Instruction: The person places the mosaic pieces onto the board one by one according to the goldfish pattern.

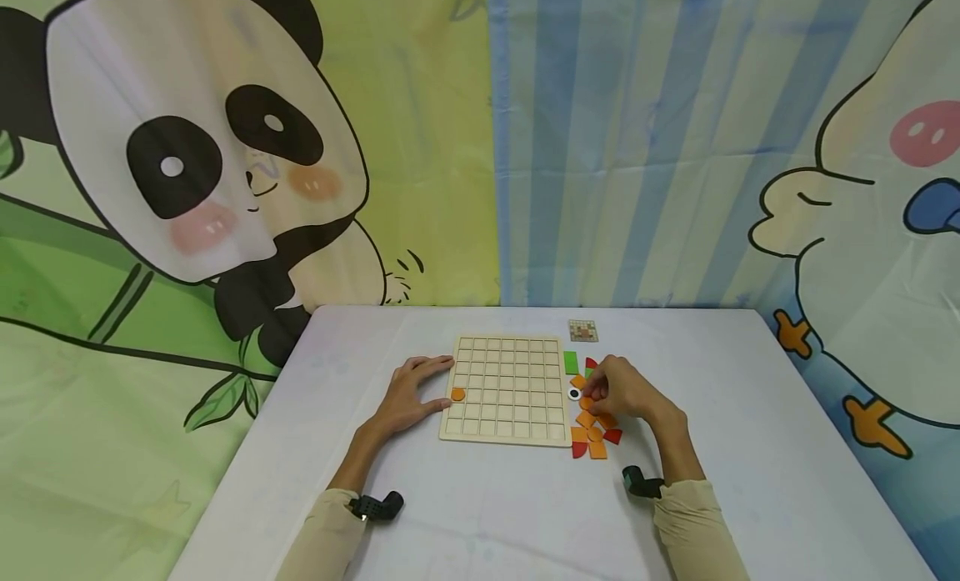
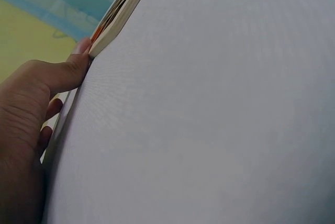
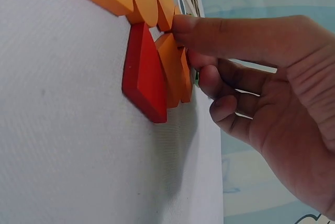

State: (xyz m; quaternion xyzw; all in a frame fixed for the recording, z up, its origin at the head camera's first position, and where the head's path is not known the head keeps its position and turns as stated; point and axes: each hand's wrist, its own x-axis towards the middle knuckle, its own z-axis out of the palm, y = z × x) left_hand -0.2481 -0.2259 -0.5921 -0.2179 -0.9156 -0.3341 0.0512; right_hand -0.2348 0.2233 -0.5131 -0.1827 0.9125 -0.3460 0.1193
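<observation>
A pale wooden grid board (image 1: 510, 389) lies on the table, with one orange round piece (image 1: 458, 394) in a square at its left edge. My left hand (image 1: 408, 398) touches that edge, fingers and thumb spread; in the left wrist view the thumb (image 2: 68, 75) presses the board's side. My right hand (image 1: 626, 388) is at the loose pieces right of the board, fingers bent, thumb tip against the orange pieces (image 3: 168, 64). I cannot tell whether a piece is pinched there. A red piece (image 3: 144, 77) lies beside these orange ones.
A green square (image 1: 572, 363) and a white round piece with a dark ring (image 1: 574, 393) lie along the board's right edge. Red pieces (image 1: 612, 437) lie among the orange ones. A small patterned card (image 1: 583, 331) sits farther back. Printed curtains (image 1: 637, 147) hang behind the table.
</observation>
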